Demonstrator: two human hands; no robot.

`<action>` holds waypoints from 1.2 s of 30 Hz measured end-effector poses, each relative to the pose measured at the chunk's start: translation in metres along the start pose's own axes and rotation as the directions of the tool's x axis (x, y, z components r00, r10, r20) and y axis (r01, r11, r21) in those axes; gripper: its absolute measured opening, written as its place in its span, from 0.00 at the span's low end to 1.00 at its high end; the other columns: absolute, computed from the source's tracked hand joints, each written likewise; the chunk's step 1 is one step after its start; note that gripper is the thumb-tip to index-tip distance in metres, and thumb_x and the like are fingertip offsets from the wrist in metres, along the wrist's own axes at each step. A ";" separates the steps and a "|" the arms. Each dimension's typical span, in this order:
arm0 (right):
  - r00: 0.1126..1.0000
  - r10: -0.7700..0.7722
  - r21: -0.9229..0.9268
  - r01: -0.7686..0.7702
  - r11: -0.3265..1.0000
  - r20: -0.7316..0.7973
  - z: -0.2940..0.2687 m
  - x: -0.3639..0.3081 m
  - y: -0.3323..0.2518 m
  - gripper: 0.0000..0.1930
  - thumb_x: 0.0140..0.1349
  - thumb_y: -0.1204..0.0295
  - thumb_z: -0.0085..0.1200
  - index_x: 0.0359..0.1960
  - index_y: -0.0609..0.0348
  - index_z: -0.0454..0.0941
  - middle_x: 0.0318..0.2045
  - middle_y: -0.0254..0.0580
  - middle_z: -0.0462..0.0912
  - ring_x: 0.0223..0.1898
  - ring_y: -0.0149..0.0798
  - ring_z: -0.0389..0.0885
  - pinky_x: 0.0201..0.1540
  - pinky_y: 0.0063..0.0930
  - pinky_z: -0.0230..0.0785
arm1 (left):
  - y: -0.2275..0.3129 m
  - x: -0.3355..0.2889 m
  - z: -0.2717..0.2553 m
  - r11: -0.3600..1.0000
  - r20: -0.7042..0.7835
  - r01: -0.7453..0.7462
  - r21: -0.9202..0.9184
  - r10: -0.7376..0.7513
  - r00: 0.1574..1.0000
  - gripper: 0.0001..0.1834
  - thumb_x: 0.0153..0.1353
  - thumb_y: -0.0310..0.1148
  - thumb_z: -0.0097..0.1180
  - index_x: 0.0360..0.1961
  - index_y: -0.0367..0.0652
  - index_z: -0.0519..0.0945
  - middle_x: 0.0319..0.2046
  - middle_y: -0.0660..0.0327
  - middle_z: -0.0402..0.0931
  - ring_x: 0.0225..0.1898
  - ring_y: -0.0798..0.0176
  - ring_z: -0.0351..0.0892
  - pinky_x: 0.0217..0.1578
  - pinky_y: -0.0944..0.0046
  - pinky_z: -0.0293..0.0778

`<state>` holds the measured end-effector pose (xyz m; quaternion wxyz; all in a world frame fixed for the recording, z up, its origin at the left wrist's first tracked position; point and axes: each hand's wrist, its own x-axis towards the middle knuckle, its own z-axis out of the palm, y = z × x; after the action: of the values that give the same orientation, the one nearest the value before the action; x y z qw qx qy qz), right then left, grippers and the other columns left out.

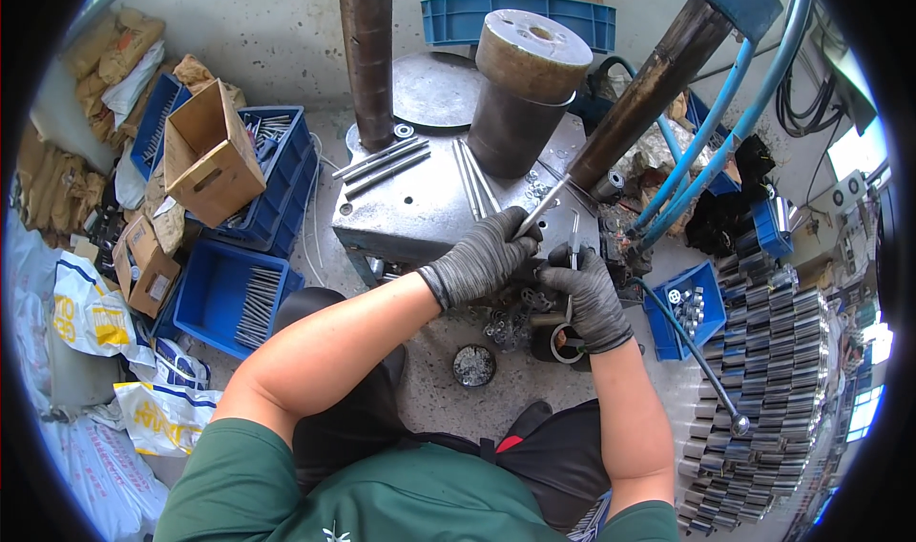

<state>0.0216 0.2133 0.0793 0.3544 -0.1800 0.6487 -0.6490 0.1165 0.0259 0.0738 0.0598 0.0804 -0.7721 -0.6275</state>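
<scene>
The person's left hand point(487, 259) has its gloved grip closed round a metal rod point(546, 206), slanting up over the counter point(391, 222). Just beside it, the right hand point(590, 299) pinches a thin, bent-tipped tool point(574, 240). I see spare rods point(385, 168) lying near a heavy cylinder point(515, 127).

The gloved left hand point(485, 259) is gripping a metal rod point(546, 206); just beside that hand, the right hand point(590, 297) is holding a thin, bent-tipped tool point(574, 240). Loose rods point(386, 174) are lying on the counter point(429, 203) beyond the left hand.
</scene>
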 end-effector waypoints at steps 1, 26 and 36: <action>1.000 -0.001 -0.002 0.001 1.000 -0.002 -0.002 0.004 0.003 0.11 0.57 0.75 0.66 0.40 0.58 0.78 0.27 0.38 0.81 0.29 0.34 0.82 0.32 0.30 0.75 | 0.002 0.001 -0.001 0.995 -0.040 0.049 -0.089 -0.053 0.998 0.09 0.71 0.29 0.57 0.50 0.40 0.78 0.36 0.62 0.79 0.35 0.72 0.75 0.39 0.68 0.77; 0.778 -0.607 -0.855 0.417 0.308 0.161 -0.004 -0.011 -0.015 0.38 0.44 0.79 0.61 0.65 0.64 0.75 0.47 0.58 0.80 0.48 0.58 0.80 0.56 0.46 0.75 | 0.004 0.007 -0.018 0.624 0.041 0.339 -0.703 -0.441 0.896 0.06 0.65 0.31 0.60 0.39 0.40 0.81 0.18 0.66 0.73 0.14 0.73 0.66 0.13 0.71 0.62; 0.659 -0.664 -0.877 0.480 0.011 0.352 0.002 -0.013 -0.021 0.30 0.44 0.83 0.59 0.55 0.56 0.84 0.43 0.52 0.84 0.45 0.57 0.81 0.50 0.50 0.73 | 0.006 0.005 -0.012 0.604 -0.031 0.282 -0.745 -0.454 0.890 0.07 0.67 0.30 0.61 0.38 0.42 0.75 0.22 0.66 0.72 0.17 0.74 0.70 0.13 0.75 0.64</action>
<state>0.0271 0.2193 0.1024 -0.1678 -0.5416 0.7869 -0.2434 0.1136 0.0144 0.0822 0.0393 0.2764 -0.4162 -0.8654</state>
